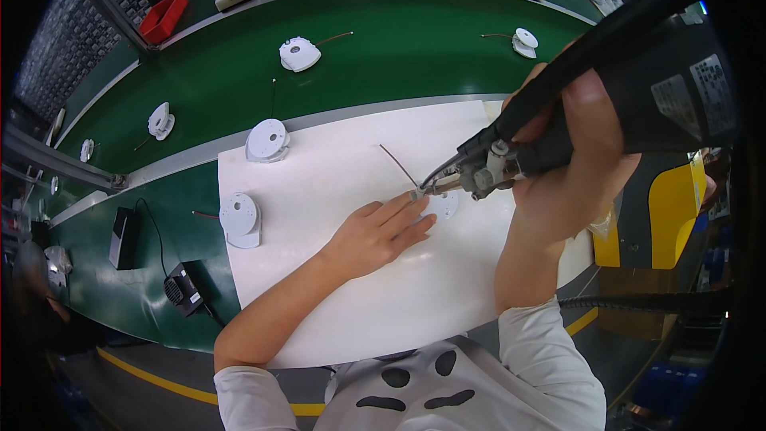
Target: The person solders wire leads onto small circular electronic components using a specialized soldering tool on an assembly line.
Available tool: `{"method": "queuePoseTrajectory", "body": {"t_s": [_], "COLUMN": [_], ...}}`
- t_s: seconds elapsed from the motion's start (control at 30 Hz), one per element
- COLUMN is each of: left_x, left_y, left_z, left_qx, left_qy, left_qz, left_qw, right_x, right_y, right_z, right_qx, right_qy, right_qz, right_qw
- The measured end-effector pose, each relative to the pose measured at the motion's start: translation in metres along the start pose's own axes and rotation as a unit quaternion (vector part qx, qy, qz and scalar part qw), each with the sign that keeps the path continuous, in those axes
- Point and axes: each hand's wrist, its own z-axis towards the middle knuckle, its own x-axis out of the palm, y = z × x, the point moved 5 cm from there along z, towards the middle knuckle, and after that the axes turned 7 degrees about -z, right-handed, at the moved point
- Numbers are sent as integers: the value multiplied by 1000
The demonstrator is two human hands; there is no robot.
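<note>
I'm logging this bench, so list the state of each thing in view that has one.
Left hand: open, flat, fingers pressing the small white disc.
Right hand: shut on the black power tool.
Black power tool: held tilted, tip down at the disc.
Small white disc: flat on the white sheet, thin wire sticking out.
Two white discs at the sheet's left: untouched.
Red bin: contents not visible.

Small round white plastic disc part [444, 206] lies flat on the white mat, mostly hidden under fingertips and the tool tip; thin grey wire [396, 164] sticks out from it, slanting up-left. Black handheld power tool with a metal nozzle [479, 172] is angled down-left, nozzle tip touching the disc's left edge, gripped around its body.
</note>
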Motion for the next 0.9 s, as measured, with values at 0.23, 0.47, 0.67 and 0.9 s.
{"method": "queuePoseTrajectory", "body": {"t_s": [0.23,0.47,0.67,0.9], "left_x": [2,-1,14,-16], "left_y": [-1,3,55,211], "left_z": [0,-1,37,70], "left_qx": [-5,14,-103,-272], "left_qy": [0,3,40,-54], "left_qz": [-8,9,-16,242], "left_qw": [1000,1000,994,930], "right_x": [1,-13,-71,-93], "right_y": [-5,-21,25,18], "right_z": [-8,-12,11,15], "right_qx": [-144,27,-90,65], "right_qy": [16,-42,-204,-266], "right_qz": [-76,-37,-143,-77], "right_qw": [987,998,964,959]}}
